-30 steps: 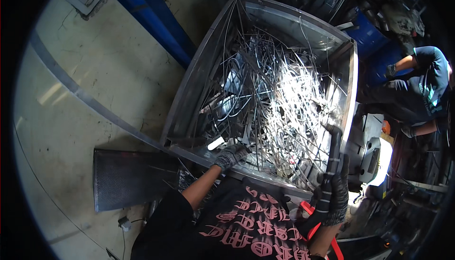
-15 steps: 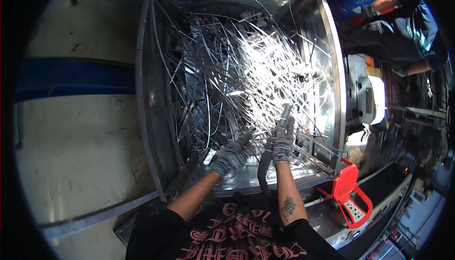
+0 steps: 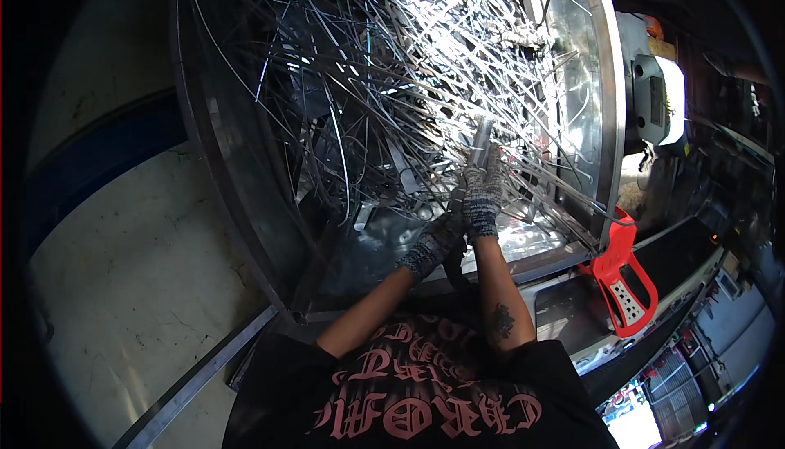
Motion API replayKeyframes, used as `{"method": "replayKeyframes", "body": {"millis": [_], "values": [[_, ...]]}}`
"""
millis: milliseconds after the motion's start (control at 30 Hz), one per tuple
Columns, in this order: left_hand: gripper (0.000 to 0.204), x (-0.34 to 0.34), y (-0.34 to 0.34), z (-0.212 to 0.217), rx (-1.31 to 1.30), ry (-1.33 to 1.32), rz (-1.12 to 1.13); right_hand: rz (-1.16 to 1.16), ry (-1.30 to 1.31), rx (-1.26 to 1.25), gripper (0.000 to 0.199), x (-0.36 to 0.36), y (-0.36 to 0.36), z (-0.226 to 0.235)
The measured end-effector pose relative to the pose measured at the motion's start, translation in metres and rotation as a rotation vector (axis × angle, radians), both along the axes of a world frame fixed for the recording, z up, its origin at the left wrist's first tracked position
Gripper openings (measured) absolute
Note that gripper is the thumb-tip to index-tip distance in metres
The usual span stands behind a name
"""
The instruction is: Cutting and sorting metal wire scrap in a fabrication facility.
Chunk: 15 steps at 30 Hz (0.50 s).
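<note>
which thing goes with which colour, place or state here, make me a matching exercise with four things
Column one
1. right hand
2. thin metal strips
3. long beam at far left
4. plastic object by the bin's near right corner

Column two
A. dark blue
B. heaped inside the bin
C. bright red
D. gripping a grey tube-like tool

Pairs: 1-D, 2-B, 3-A, 4-C

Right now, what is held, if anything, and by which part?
The right hand grips a grey tubular tool behind its protruding end; left hand: cannot tell.
</note>
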State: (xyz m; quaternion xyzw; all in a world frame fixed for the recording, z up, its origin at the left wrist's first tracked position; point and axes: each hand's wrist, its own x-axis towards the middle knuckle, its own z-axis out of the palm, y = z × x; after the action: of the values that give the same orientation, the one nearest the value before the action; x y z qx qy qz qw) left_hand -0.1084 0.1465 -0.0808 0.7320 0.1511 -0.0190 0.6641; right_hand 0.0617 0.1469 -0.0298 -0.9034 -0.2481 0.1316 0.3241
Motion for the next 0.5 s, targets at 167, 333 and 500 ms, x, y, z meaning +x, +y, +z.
{"method": "replayKeyframes", "body": {"millis": [167,333,500], "values": [[0.046,-0.002,0.002,-0.010,0.559,0.119,-0.385,-0.373,0.624,0.234,0.066,-0.004,0.017,0.019],[0.045,0.016,0.007,0.011,0.640,0.017,-0.355,-0.312,0.488,0.231,0.070,0.005,-0.008,-0.022],[0.041,0.003,0.010,0.007,0.714,0.036,-0.327,-0.266,0.473,0.234,0.069,-0.002,0.007,-0.014]]}}
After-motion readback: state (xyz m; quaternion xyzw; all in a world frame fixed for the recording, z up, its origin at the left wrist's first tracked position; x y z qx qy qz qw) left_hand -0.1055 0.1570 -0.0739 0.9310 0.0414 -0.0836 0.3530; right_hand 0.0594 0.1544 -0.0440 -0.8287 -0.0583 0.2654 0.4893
